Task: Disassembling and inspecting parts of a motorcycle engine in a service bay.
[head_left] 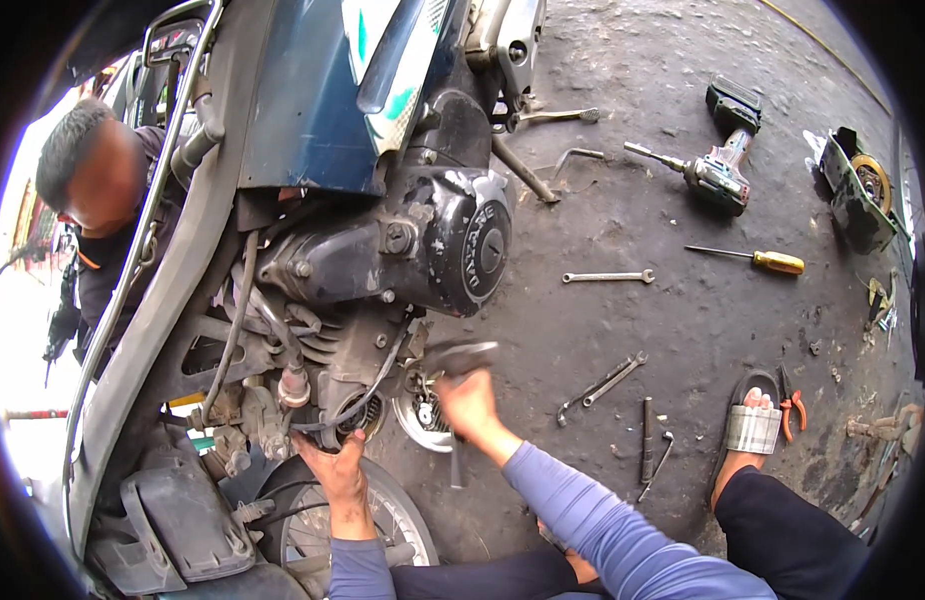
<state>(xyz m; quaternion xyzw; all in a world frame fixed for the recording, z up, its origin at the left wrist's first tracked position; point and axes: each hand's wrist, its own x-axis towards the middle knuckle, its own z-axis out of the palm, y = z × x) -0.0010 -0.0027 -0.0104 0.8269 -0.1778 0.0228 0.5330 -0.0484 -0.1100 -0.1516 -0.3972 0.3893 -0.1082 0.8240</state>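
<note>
A motorcycle engine [383, 235] with a scuffed black round cover fills the left middle. My right hand [471, 408] is closed round a hammer [463, 357], whose blurred dark head shows above the fist and whose handle end sticks out below. This hand is just right of the lower engine. My left hand [339, 474] is at the round opening [361, 412] at the engine's lower end, thumb up against its edge and fingers bent. What those fingers grip is partly hidden. A dark cable [375, 385] loops across the opening.
A cordless driver [718, 170], a yellow-handled screwdriver [778, 262], spanners [610, 277] and orange-handled pliers [798, 412] lie on the dark ground to the right. A metal box [853, 195] stands beyond. The front wheel [408, 515] is below. Another person [118, 220] is behind the motorcycle.
</note>
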